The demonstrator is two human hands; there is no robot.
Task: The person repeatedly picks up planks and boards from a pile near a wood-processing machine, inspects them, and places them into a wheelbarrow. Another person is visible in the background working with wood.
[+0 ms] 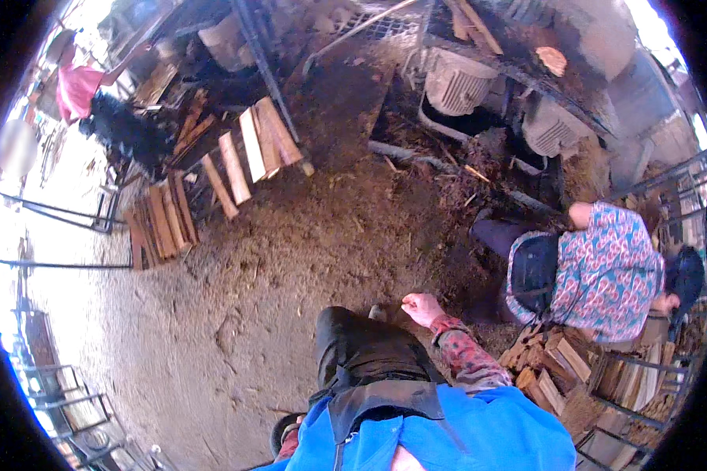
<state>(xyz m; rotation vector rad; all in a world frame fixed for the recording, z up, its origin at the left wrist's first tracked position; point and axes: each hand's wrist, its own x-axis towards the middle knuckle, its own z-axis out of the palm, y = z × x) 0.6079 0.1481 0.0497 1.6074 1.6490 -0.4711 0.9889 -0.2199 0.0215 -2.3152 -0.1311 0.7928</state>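
My right hand [422, 308] hangs low in front of me, its fingers curled in, and nothing shows sticking out of it. A red patterned cuff covers that forearm. At the lower edge, beside my blue jacket [479, 428], a bit of red patterned left sleeve [289, 446] shows next to a dark rounded shape. My left hand is mostly hidden there, and its fingers cannot be made out. My dark-trousered leg [361, 345] is stretched forward over the dirt floor [236, 337]. Nearest my right arm lies a heap of split firewood [554, 369].
A person in a patterned shirt [605, 271] bends over on the right beside firewood. Wooden slabs [247, 149] lean on a frame at the far left, near another person in pink [78, 86]. Ribbed grey moulded blocks [457, 81] stand at the back. Metal racks [63, 392] line the left.
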